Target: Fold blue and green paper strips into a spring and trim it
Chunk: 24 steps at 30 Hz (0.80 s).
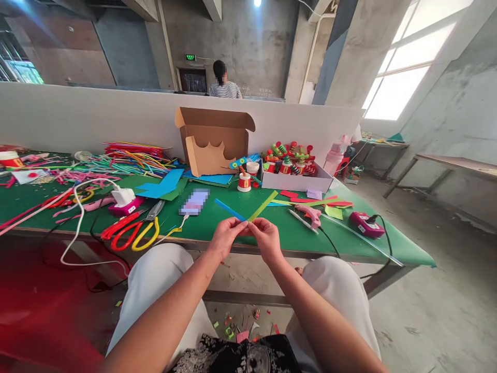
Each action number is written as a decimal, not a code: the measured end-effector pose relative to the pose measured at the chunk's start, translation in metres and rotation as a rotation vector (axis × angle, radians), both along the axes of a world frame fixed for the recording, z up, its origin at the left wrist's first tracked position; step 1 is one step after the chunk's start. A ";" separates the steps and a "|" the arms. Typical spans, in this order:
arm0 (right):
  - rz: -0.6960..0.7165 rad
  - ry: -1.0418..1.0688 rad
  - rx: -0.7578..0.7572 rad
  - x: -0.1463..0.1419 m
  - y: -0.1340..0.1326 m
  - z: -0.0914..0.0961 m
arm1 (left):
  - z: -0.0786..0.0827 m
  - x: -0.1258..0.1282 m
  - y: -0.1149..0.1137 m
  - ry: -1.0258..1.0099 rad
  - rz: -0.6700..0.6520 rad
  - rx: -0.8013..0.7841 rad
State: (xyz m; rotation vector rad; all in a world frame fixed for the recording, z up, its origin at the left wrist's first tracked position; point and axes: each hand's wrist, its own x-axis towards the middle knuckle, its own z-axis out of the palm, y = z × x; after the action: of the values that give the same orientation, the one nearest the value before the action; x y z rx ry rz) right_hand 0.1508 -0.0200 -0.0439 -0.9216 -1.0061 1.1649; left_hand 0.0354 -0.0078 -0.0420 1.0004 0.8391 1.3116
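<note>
My left hand (225,235) and my right hand (266,238) meet in front of me over the near edge of the green table (217,220). Both are pinched closed where two paper strips join. A blue strip (230,209) runs up and left from the left hand's fingertips. From the right hand's fingertips a yellow-green strip (264,205) runs up and right. The two strips form a V above my fingers.
On the table lie red and yellow scissors (134,231), a pink glue gun (308,215), a charger with white cable (123,197), a cardboard box (213,140), a white box of finished crafts (297,176), and piles of coloured strips (128,158). A person sits beyond the partition (223,83).
</note>
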 end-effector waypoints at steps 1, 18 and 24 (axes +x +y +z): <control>-0.006 -0.009 0.006 0.000 0.000 0.000 | 0.000 0.001 -0.001 0.000 -0.003 -0.004; 0.047 -0.077 0.010 0.003 -0.004 0.001 | -0.003 0.000 -0.005 0.202 0.187 0.118; 0.086 -0.103 0.000 0.003 -0.003 0.009 | 0.003 -0.008 -0.005 0.352 0.241 0.193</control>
State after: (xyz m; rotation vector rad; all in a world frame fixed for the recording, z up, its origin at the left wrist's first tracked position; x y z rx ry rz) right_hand 0.1543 -0.0228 -0.0352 -0.9544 -1.1377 1.1987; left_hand 0.0278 -0.0129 -0.0387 1.3401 1.1433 1.4630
